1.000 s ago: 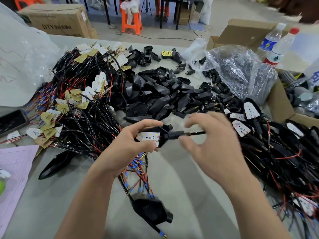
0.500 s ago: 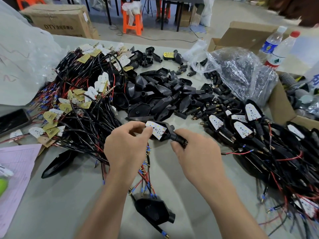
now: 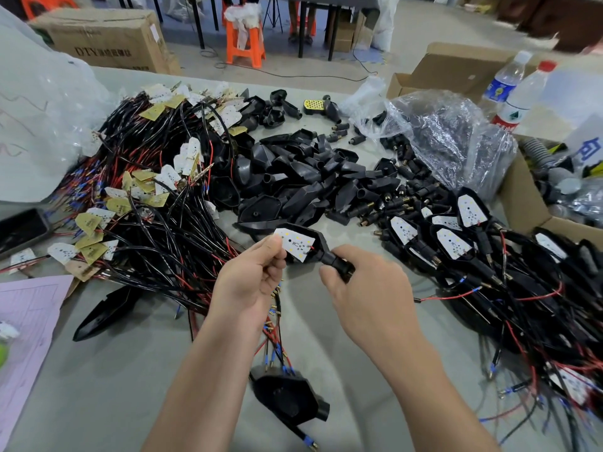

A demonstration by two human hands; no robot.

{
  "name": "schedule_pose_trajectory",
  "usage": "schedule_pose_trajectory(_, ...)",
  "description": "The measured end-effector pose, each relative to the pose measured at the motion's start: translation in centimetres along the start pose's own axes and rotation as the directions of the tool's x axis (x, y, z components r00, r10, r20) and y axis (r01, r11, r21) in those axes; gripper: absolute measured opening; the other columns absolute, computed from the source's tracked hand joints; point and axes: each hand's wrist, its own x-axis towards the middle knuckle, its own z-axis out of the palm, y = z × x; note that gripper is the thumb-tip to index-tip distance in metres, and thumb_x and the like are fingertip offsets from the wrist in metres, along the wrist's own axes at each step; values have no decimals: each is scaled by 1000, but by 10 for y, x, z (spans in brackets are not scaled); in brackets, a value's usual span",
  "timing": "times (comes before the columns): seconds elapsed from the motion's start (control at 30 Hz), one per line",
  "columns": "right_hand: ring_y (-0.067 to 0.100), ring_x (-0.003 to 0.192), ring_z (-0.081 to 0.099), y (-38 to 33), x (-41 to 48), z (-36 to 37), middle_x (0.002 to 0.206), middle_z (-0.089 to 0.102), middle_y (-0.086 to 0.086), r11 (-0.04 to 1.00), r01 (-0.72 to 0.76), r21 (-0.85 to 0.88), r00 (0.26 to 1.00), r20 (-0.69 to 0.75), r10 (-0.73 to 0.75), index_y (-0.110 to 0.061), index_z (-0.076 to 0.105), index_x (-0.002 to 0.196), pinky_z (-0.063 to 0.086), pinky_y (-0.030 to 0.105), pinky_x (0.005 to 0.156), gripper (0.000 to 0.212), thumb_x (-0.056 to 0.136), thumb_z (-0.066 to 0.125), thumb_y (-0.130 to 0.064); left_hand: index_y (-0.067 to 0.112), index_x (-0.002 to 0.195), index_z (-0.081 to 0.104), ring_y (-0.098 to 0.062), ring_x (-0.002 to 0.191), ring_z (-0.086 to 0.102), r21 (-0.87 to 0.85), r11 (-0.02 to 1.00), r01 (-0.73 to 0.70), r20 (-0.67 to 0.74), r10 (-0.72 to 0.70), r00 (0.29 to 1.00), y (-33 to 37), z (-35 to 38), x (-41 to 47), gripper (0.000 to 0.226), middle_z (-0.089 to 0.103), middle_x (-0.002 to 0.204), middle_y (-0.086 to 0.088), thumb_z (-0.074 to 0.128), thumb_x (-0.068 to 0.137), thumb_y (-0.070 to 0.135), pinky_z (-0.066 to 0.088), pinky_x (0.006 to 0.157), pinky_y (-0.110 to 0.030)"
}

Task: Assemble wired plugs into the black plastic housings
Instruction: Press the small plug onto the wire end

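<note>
My left hand (image 3: 253, 278) pinches a black plastic housing (image 3: 318, 244) with a white LED board (image 3: 297, 243) seated in it, held above the table's middle. My right hand (image 3: 362, 288) grips the housing's black neck and plug (image 3: 339, 264) from the right. Wires hang from it below my hands. A pile of empty black housings (image 3: 310, 181) lies just beyond. Wired boards (image 3: 146, 197) heap up at the left, and finished units (image 3: 456, 243) lie at the right.
Another black housing (image 3: 287, 399) with wires lies near the front edge. A long black cover (image 3: 104, 311), a pink paper (image 3: 23, 314) and a phone (image 3: 19, 230) sit at the left. A plastic bag (image 3: 450, 135), cardboard box (image 3: 528, 197) and two bottles (image 3: 515, 93) stand at the right.
My right hand slid from the wire end onto the housing's neck and closed round the plug. The housing turned so the white board faces up, and my hands drew closer together.
</note>
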Motion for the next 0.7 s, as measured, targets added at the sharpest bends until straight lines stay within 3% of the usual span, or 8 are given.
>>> schedule_pose_trajectory(0.1, 29, 71, 47, 1, 0, -1, 64, 51, -6, 1000, -1, -19, 1000, 17, 1, -29, 55, 86, 39, 39, 61, 16, 92, 60, -43, 5, 77, 66, -3, 48, 57, -55, 997, 50, -14, -51, 999, -2, 1, 1, 24, 63, 60, -1, 65, 100, 12, 47, 46, -9)
schedule_pose_trajectory(0.17, 26, 68, 50, 5, 1, -4, 60, 49, -6, 998, 12, 59, 998, 69, -16, -30, 49, 78, 43, 39, 62, 22, 92, 63, -39, 5, 78, 67, -4, 48, 58, -62, 997, 52, 6, -52, 999, -4, 1, 1, 23, 64, 60, 0, 65, 100, 12, 47, 47, -10)
schedule_pose_trajectory(0.3, 15, 55, 40, 12, 4, -7, 54, 45, -8, 974, 36, 223, 989, 135, -67, -28, 43, 62, 32, 26, 52, 38, 91, 66, -35, 7, 82, 70, -5, 53, 56, -17, 996, -84, 21, 85, 996, -7, -2, 3, 6, 65, 64, 0, 72, 87, 8, 46, 50, -11)
schedule_pose_trajectory(0.4, 15, 55, 35, 14, 2, -7, 57, 41, -3, 950, 62, 305, 990, 105, -98, -20, 49, 68, 33, 28, 53, 31, 90, 64, -36, 9, 86, 70, -6, 61, 54, -18, 988, -153, 47, 153, 987, -11, -4, 2, 19, 64, 70, 0, 78, 70, 17, 46, 56, -12)
schedule_pose_trajectory(0.47, 18, 57, 39, 15, -1, -4, 62, 46, 2, 950, 78, 302, 990, 85, -108, -16, 56, 74, 36, 30, 55, 28, 89, 63, -39, 10, 94, 73, -10, 73, 62, 11, 992, -122, 144, 119, 982, -13, -4, 2, 20, 72, 90, -6, 77, 78, 21, 53, 64, -17)
schedule_pose_trajectory(0.53, 17, 57, 44, 15, -3, -2, 62, 51, -1, 955, 75, 286, 991, 85, -104, -18, 63, 79, 38, 27, 54, 24, 88, 62, -41, 12, 103, 78, -19, 89, 73, 99, 992, -83, 307, 49, 951, -12, -3, -3, 19, 77, 112, -12, 62, 98, 20, 59, 73, -27)
schedule_pose_trajectory(0.6, 14, 56, 46, 15, -4, 0, 60, 53, -6, 957, 66, 283, 992, 84, -93, -22, 66, 81, 38, 22, 52, 19, 87, 64, -40, 16, 101, 83, -26, 93, 76, 135, 988, -74, 358, 21, 934, -11, -2, -3, 36, 76, 117, -18, 47, 105, 14, 61, 72, -31)
schedule_pose_trajectory(0.7, 11, 54, 45, 14, -6, 1, 59, 52, -8, 956, 56, 287, 994, 76, -80, -24, 64, 79, 37, 21, 51, 15, 88, 66, -37, 10, 98, 82, -30, 92, 77, 102, 991, -83, 343, 43, 939, -7, 0, -3, 37, 75, 115, -23, 46, 106, 9, 63, 67, -33)
